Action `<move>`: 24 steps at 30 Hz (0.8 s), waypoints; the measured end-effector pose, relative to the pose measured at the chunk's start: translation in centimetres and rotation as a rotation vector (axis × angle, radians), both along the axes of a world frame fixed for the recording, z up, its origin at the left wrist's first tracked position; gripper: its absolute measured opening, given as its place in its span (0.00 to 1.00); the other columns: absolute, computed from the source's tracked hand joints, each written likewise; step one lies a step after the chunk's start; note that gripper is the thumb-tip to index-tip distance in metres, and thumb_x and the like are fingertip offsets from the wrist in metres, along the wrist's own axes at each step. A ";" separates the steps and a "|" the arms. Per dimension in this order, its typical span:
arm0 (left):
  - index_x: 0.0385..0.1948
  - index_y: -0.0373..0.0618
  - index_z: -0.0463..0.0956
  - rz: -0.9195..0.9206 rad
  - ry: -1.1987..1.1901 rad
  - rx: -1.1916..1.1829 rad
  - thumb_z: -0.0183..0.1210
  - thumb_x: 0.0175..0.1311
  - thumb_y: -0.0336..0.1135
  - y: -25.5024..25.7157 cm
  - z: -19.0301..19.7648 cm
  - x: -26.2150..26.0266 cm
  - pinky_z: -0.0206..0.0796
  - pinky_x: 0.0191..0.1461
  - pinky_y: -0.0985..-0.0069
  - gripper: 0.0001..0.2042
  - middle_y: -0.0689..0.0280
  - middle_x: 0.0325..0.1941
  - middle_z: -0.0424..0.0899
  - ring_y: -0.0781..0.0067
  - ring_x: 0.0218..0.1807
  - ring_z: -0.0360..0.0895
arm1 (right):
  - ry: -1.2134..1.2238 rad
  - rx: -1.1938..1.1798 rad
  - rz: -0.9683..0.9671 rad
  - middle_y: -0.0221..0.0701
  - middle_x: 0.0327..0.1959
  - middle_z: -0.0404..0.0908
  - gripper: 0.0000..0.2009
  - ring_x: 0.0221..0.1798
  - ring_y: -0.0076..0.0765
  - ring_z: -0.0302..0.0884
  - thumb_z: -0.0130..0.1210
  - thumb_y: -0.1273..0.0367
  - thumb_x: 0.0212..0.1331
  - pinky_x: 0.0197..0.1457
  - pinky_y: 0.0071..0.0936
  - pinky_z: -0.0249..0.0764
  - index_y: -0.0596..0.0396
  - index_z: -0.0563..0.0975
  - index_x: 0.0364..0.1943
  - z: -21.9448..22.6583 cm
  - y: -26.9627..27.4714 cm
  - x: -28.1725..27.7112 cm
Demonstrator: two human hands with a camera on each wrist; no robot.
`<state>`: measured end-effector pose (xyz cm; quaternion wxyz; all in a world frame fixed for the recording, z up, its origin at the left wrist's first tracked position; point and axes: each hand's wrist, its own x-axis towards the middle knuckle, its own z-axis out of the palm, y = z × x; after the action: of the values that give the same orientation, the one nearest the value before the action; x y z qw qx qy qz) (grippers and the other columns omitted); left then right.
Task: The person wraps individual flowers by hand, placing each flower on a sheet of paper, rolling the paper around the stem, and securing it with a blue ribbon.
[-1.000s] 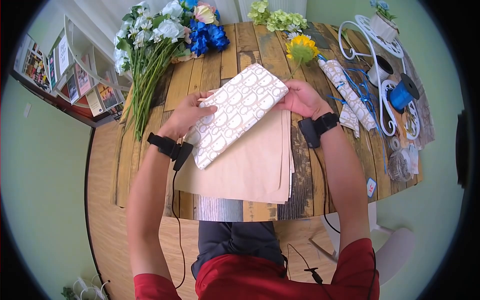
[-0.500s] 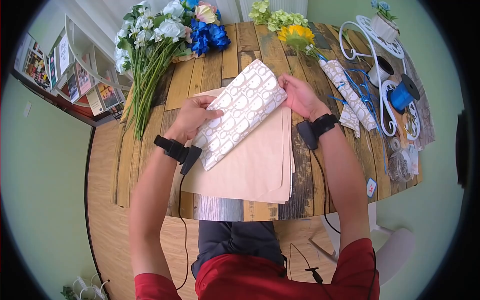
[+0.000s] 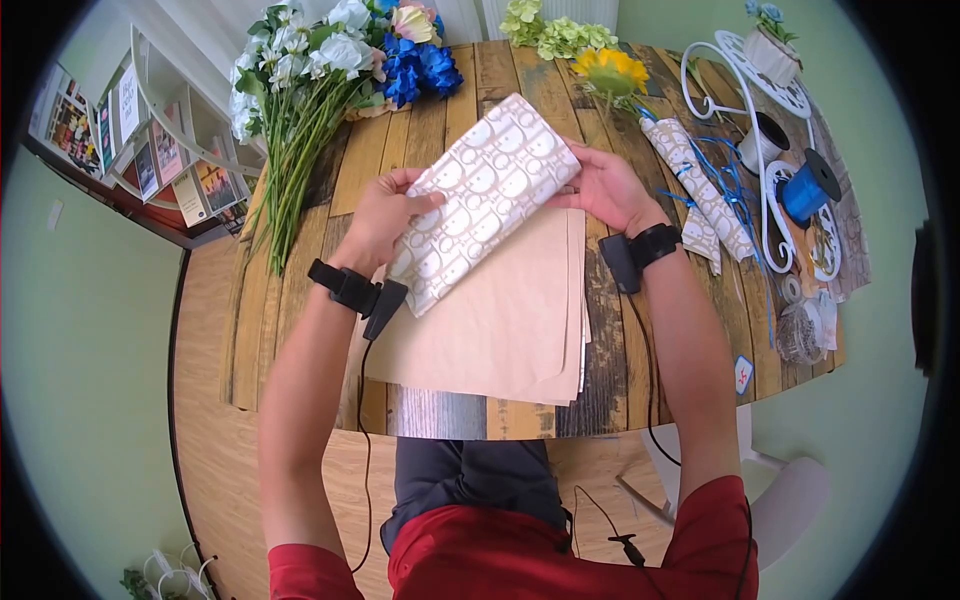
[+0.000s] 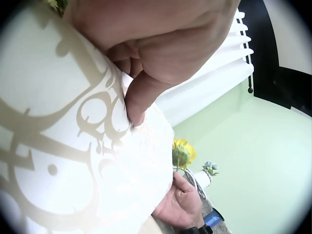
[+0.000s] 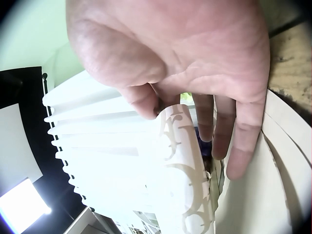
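Note:
A folded sheet of white-and-beige patterned wrapping paper point(image 3: 490, 200) slants over a stack of plain beige sheets point(image 3: 480, 350). My left hand point(image 3: 385, 220) grips its left side, thumb on top and the other fingers behind. At the upper right edge, my right hand point(image 3: 610, 190) holds the paper between thumb and index finger; in the right wrist view, its other fingers point(image 5: 241, 146) extend along the underside of the rolled edge point(image 5: 183, 141). Beyond the paper's far end shows a yellow sunflower point(image 3: 612, 72), its stem mostly hidden in the head view.
White and blue flowers point(image 3: 345, 50) with long green stems lie at the back left. Green blooms point(image 3: 560, 35) are at the far edge. On the right are a patterned wrapped bundle point(image 3: 700, 185) with blue ribbon, a blue ribbon spool point(image 3: 808, 190) and a white metal stand point(image 3: 765, 235).
The folded paper has moved slightly away from the body with both hands on it. The sunflower shifted left, then back right. My right fingers have come back around the paper's edge.

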<state>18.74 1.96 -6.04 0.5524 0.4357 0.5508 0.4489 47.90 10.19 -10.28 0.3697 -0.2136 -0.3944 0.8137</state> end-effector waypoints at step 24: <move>0.44 0.35 0.76 -0.131 -0.059 -0.136 0.61 0.64 0.24 0.5 -1.1 -0.3 0.79 0.41 0.79 0.09 0.61 0.40 0.84 0.77 0.36 0.83 | -0.112 0.054 0.064 0.40 0.57 0.77 0.20 0.56 0.40 0.79 0.39 0.62 0.74 0.60 0.45 0.77 0.63 0.69 0.59 -1.0 0.2 0.5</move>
<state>18.49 2.43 -7.19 0.6251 0.4187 0.5338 0.3860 48.39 10.39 -11.28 0.3264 -0.2359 -0.4431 0.8009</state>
